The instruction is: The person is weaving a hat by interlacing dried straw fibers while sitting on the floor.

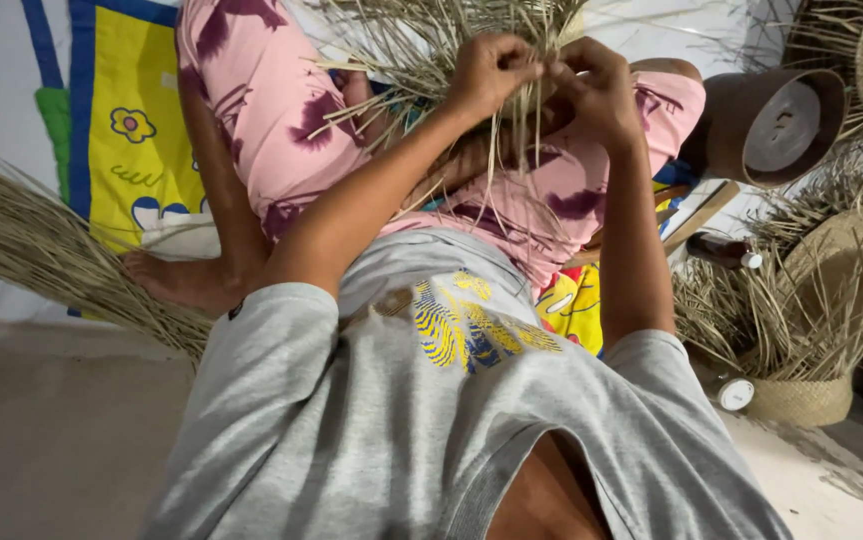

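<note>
Straw strands (511, 130) amid woven baskets (801, 395)

A mass of dry, pale tan straw strands (441, 40) is held above the lap, over the pink patterned trousers (281, 120). The strands are thin, flat and stiff, and they are fanned outward in all directions from a gathered centre. That centre is pinched between the left hand (491, 70) and the right hand (596, 85), which are closed on it side by side. Several loose strands are seen hanging down below the hands toward the trousers. The woven part is hidden by the fingers.
</note>
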